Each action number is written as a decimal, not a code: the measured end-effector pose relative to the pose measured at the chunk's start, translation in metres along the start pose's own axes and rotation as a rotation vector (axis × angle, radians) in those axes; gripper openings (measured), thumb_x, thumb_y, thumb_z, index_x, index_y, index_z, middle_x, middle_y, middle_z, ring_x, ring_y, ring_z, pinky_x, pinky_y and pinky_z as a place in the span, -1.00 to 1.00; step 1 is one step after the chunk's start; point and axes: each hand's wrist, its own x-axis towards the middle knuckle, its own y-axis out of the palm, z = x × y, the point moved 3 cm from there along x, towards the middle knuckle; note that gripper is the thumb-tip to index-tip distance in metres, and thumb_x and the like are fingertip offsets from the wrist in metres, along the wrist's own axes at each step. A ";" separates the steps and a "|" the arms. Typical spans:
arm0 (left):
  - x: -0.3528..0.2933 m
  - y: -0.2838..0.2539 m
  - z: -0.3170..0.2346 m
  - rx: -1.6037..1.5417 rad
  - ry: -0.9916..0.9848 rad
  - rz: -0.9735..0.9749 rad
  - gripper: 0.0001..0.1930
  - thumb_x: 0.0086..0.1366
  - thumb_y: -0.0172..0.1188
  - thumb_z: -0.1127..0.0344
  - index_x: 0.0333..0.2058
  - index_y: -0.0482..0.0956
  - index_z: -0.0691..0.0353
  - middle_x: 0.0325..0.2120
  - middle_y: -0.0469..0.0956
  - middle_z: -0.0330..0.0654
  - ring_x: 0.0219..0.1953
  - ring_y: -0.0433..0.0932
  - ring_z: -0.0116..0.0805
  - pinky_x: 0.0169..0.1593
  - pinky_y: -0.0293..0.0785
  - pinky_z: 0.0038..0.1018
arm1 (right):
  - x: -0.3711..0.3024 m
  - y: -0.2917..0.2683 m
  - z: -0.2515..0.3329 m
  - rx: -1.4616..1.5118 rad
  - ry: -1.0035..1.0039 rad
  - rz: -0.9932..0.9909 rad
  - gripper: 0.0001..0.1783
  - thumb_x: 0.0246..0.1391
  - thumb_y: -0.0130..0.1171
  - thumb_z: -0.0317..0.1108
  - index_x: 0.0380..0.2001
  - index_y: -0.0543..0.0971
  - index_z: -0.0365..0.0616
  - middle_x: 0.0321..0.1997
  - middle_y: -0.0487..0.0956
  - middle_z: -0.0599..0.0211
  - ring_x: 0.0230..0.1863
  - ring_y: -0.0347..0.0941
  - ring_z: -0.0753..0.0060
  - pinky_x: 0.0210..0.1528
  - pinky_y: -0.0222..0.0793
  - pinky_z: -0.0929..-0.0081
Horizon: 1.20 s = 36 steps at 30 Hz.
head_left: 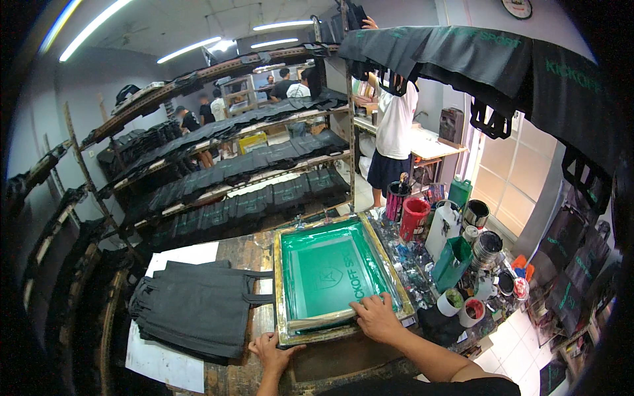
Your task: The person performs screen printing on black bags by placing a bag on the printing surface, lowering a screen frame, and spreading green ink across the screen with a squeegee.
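A wooden-framed printing screen (380, 254) with green mesh lies flat on the worktable in front of me. My left hand (272, 353) rests at the frame's near left corner, fingers on its front edge. My right hand (376, 318) lies palm down on the near right part of the frame, fingertips touching the green mesh. A stack of dark fabric bags (191, 307) sits to the left of the screen on white paper (162, 363).
Ink cans, a red tub (414, 218), a white jug (444, 228) and small cups crowd the table's right side. Slanted drying racks (231, 165) full of dark bags stand behind. A person in a white shirt (395, 125) reaches up to the hanging bags (462, 56). Other people stand further back.
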 end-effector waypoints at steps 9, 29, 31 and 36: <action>0.015 -0.029 -0.023 -0.260 -0.171 0.076 0.04 -0.16 0.58 -0.45 0.15 0.66 0.27 -0.29 0.69 -0.07 -0.11 0.46 -0.07 0.19 0.11 -0.17 | 0.017 -0.040 0.002 0.009 -0.033 -0.086 -0.47 0.11 0.28 -0.23 0.18 0.54 0.01 -0.12 0.54 0.25 0.02 0.47 0.14 0.25 0.14 -0.16; 0.147 -0.095 -0.089 -0.890 0.018 -0.360 -0.06 0.41 0.40 0.10 0.54 0.02 0.31 0.02 0.51 -0.10 -0.05 0.50 -0.35 0.03 0.47 -0.38 | 0.206 -0.167 -0.037 -0.121 -0.084 -0.469 -0.35 0.20 0.23 0.32 -0.22 0.66 -0.14 -0.32 0.60 0.13 -0.16 0.54 0.07 0.00 0.23 0.05; 0.137 -0.077 -0.068 -0.920 -0.147 -0.204 -0.02 0.41 0.40 0.08 0.56 -0.04 0.30 -0.01 0.50 -0.10 -0.03 0.50 -0.31 0.05 0.47 -0.34 | 0.219 -0.169 -0.046 -0.151 -0.075 -0.509 -0.30 0.21 0.10 0.44 -0.27 0.69 -0.06 -0.29 0.66 0.13 -0.13 0.58 0.08 0.03 0.27 -0.01; 0.076 -0.020 0.006 -0.270 -0.256 0.004 -0.05 0.32 0.36 -0.23 0.33 0.36 0.55 0.05 0.49 0.28 0.09 0.52 0.20 0.18 0.44 0.00 | 0.251 -0.173 -0.056 -0.178 -0.146 -0.630 -0.24 0.24 0.03 0.47 -0.32 0.73 -0.07 -0.36 0.71 0.08 -0.24 0.67 0.04 -0.15 0.38 -0.06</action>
